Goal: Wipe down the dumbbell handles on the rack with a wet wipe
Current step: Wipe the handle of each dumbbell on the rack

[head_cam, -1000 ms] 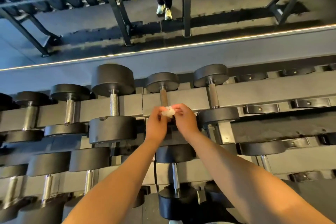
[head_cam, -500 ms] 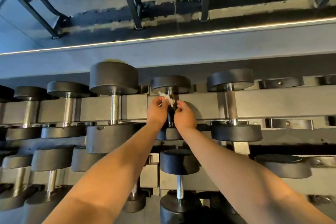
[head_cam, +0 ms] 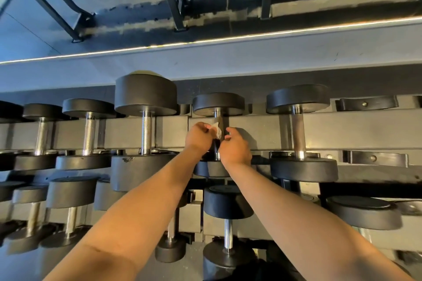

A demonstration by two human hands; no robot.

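- Wet wipe (head_cam: 216, 129): small, white, crumpled. It lies against the left side of the handle (head_cam: 218, 118) of the middle dumbbell (head_cam: 218, 104), on the top tier of the rack (head_cam: 342, 130), roughly mid-handle.
- Left hand (head_cam: 198, 136): fingers curled, pinching the near edge of the wipe.
- Right hand (head_cam: 235, 146): fingers curled in at the right side of the handle, just beside the wipe. Whether they pinch the wipe's far end or the bar itself is hidden, so I cannot tell.
- Judgement: the step in hand is wiping this one handle, probably with the wipe drawn round the bar between both hands.
- Risk 1: the wipe is bunched, so little of it meets the metal. The back of the bar and the ends next to the weight heads could be missed.
- Risk 2: a two-finger pinch on a wet wipe could slip. The knurling could also snag and tear it, and the wipe would then drop between the tiers.
- Risk 3: a hard sideways tug could roll the dumbbell in its cradle and catch fingers against the rail.
- Neighbours: a larger dumbbell (head_cam: 146, 96) on the left and another (head_cam: 298, 98) on the right. I cannot tell whether either has been wiped.
- Empty cradles (head_cam: 374, 157) sit further right.
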